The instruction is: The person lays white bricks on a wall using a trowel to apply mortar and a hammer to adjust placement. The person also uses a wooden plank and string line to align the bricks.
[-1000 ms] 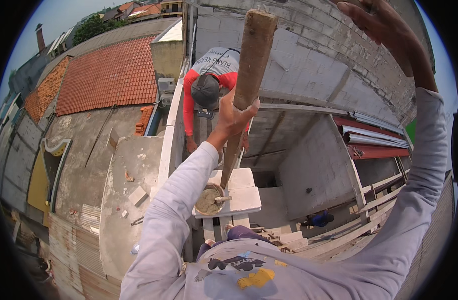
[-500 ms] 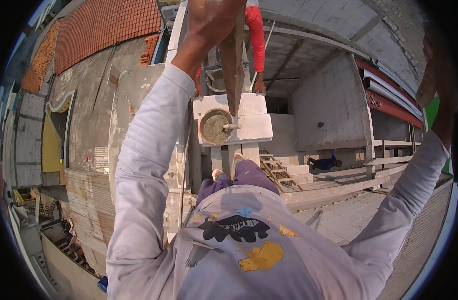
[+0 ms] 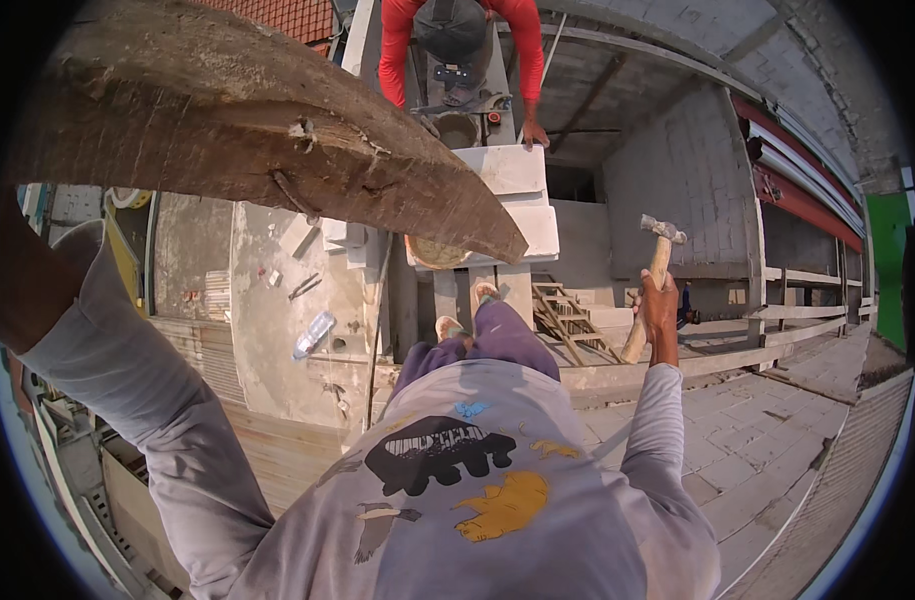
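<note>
A rough wooden plank slants across the upper left, close to the camera, with a bent nail in its face. Its far end lies over the view of a round tub of mortar. At the left edge my left hand is at the plank's underside and bears it; its fingers are hidden. Off to the right, my right hand is closed round the wooden handle of a hammer, head up. White blocks are stacked beyond my feet.
Across the blocks a co-worker in red sleeves bends with a hand on the top block. A bucket stands there. A wooden ladder drops away right of my feet; a plastic bottle lies on the ledge at left.
My left hand has moved from the top middle to the left edge, swinging the plank aslant. My right hand has come down and inward with the hammer now showing. The co-worker has leaned into view.
</note>
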Motion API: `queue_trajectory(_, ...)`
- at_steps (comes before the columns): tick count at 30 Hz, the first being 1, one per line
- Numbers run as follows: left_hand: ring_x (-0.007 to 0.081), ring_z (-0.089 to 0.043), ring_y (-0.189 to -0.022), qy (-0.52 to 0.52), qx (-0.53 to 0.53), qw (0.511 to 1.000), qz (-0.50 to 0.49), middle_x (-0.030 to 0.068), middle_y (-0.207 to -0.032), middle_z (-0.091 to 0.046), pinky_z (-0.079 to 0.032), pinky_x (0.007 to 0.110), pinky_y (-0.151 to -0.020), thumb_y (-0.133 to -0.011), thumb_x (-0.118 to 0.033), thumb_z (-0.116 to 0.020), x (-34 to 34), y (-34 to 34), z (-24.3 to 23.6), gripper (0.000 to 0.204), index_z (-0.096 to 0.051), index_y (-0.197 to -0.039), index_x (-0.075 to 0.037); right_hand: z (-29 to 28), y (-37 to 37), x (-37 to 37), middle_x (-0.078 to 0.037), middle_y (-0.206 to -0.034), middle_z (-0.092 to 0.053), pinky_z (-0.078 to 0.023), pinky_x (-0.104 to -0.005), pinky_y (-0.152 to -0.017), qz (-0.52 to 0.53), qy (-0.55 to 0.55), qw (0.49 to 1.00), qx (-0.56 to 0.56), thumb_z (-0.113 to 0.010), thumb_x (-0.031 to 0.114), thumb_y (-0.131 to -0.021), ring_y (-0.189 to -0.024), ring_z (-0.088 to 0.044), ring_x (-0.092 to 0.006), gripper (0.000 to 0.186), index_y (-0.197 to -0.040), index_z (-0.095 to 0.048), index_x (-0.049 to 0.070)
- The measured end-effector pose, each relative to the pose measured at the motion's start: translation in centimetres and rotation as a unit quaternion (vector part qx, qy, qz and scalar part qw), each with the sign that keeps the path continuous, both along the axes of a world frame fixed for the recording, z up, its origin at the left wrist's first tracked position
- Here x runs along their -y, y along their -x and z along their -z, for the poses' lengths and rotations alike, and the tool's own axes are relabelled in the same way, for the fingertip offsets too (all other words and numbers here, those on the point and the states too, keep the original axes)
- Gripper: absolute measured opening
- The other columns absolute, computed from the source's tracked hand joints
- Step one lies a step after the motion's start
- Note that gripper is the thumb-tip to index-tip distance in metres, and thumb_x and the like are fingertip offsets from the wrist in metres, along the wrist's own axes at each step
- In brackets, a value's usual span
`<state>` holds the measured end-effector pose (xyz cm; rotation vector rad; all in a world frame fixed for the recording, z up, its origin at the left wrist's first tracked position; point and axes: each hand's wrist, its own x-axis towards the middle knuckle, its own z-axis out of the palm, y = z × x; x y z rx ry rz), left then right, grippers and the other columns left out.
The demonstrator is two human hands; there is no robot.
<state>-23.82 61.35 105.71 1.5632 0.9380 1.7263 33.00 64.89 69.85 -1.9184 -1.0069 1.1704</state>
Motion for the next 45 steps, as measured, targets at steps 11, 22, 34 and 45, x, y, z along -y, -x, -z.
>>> queue_trajectory(11, 0.0172, -0.046, -0.087, 0.037, 0.061, 0.977, -0.202, 0.0069, -0.1, -0.045, -0.043, 0.032, -0.085, -0.083, -0.048, -0.063, 6.8, -3.9, 0.9, 0.09, -0.035, -0.145, 0.01, 23.8, 4.0, -1.6, -0.019, -0.087, -0.07, -0.053, -0.0441, -0.062, -0.148, 0.239, 0.959, 0.019, -0.072, 0.025, -0.086, -0.068, -0.067, -0.0279, 0.042, -0.103, -0.068, -0.013)
queue_trajectory(22, 0.019, -0.041, -0.084, 0.14, 0.023, 0.915, -0.378, 0.0076, -0.098, -0.04, -0.039, 0.033, -0.082, -0.074, -0.049, -0.064, 2.7, -7.8, 13.0, 0.115, -0.017, -0.16, 0.012, 45.6, 12.7, -10.5, -0.035, -0.093, -0.073, -0.06, -0.0509, -0.081, -0.343, 0.21, 0.906, 0.132, -0.081, 0.031, -0.074, -0.092, -0.074, -0.0478, 0.048, -0.092, -0.072, -0.013)
queue_trajectory(34, 0.0169, -0.04, -0.079, 0.109, -0.051, 0.849, -0.515, 0.0066, -0.096, -0.041, -0.038, 0.031, -0.078, -0.07, -0.046, -0.066, 6.4, -7.4, 20.3, 0.114, -0.022, -0.158, 0.01, 59.3, 17.3, -14.3, -0.032, -0.11, -0.071, -0.056, -0.054, -0.09, -0.371, 0.071, 0.912, 0.158, -0.072, 0.03, -0.089, -0.105, -0.07, -0.0485, 0.055, -0.132, -0.055, 0.0)
queue_trajectory(45, 0.0145, -0.047, -0.076, 0.065, -0.028, 0.886, -0.459, 0.0064, -0.093, -0.049, -0.043, 0.029, -0.07, -0.073, -0.054, -0.069, 10.0, -6.4, 14.4, 0.117, -0.02, -0.16, 0.008, 53.0, 11.7, -17.1, -0.032, -0.134, -0.064, -0.05, -0.049, -0.106, -0.42, 0.118, 0.877, 0.198, -0.063, 0.02, -0.097, -0.122, -0.064, -0.0437, 0.058, -0.147, -0.048, -0.002)
